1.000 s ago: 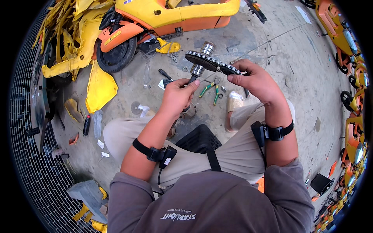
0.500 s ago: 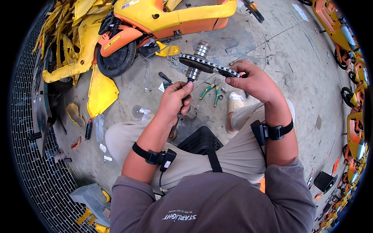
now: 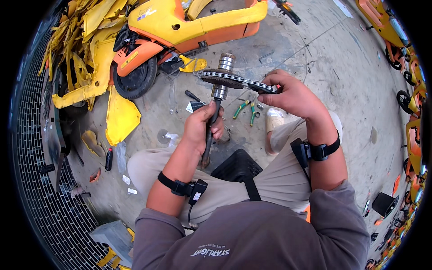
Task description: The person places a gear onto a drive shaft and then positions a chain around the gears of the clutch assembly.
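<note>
My left hand (image 3: 202,123) is wrapped round a dark metal rod (image 3: 209,137), whose lower end sticks out below the fist. In line above the rod stands a shaft with shiny ring-shaped sections (image 3: 226,62). A toothed sprocket (image 3: 222,82) crosses the shaft at its middle, and a metal chain (image 3: 225,76) runs round its rim. The chain's straight part reaches to the right, where my right hand (image 3: 290,94) pinches its end between thumb and fingers. What lies inside the right fingers is partly hidden.
Green-handled pliers (image 3: 252,114) and a black-handled tool (image 3: 192,95) lie on the concrete beyond my knees. A yellow and orange scooter body (image 3: 198,29) lies ahead, beside piled yellow panels (image 3: 101,58). A black crate (image 3: 236,165) sits between my legs. Scooters (image 3: 411,87) line the right.
The sprocket and shaft have come slightly left and down, and the shaft stands more upright. The rod shows more below my left fist. Both hands keep their hold.
</note>
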Demonstrator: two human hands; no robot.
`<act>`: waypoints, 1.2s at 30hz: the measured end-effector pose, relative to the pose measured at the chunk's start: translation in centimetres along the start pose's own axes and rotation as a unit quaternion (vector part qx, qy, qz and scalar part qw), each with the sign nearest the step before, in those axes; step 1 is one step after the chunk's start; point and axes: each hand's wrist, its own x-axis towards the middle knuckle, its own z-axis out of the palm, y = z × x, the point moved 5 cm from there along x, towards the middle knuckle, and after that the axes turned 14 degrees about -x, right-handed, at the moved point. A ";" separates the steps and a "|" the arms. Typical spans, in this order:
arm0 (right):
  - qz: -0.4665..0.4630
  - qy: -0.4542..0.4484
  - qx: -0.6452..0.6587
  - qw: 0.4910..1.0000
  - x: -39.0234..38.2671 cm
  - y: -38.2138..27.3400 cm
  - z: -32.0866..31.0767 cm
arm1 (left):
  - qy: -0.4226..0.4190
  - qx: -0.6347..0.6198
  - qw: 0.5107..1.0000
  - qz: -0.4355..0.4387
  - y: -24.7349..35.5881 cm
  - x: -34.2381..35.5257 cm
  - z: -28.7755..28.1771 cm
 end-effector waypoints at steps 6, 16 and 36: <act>-0.020 0.003 -0.018 1.000 -0.3 -0.4 -0.4 | -0.119 -0.066 0.990 -0.046 0.1 -0.4 0.8; -0.067 0.013 -0.036 0.997 -0.4 -0.5 -0.4 | -0.158 -0.046 0.986 -0.028 -0.3 -0.8 1.1; -0.089 0.045 -0.096 0.990 -0.1 -0.5 1.2 | -0.309 -0.314 0.887 -0.137 -1.0 -2.8 4.2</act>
